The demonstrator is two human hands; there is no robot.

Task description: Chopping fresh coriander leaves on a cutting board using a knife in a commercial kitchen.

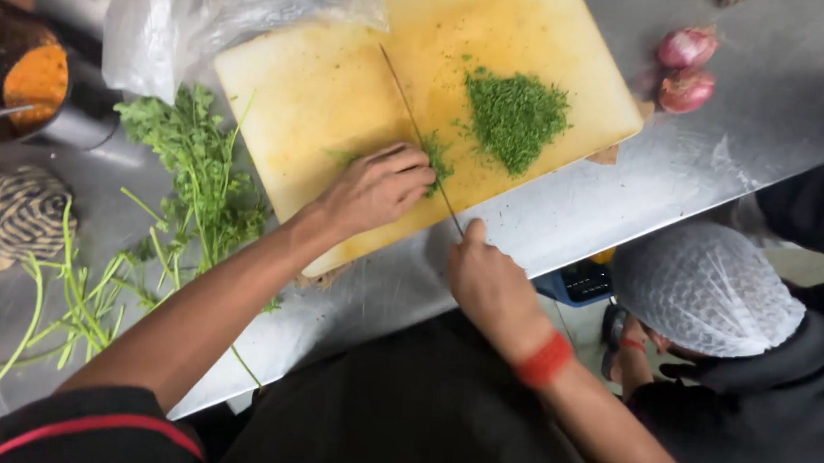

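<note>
A yellowish cutting board (325, 93) lies on a steel counter. My left hand (377, 186) presses a small bunch of green herbs (436, 157) onto the board with curled fingers. My right hand (490, 279) grips the handle of a long knife (414, 122), whose blade lies across the board right beside my left fingers. A pile of finely chopped herbs (514, 119) sits on the board to the right of the blade.
Uncut leafy herbs (197, 166) and loose stems (69, 306) lie left of the board. A clear plastic bag (187, 8) overlaps the board's far corner. Two red onions (686, 67) sit at the right. A pot with orange paste (31, 75) stands far left. Another person in a hairnet (704, 288) crouches lower right.
</note>
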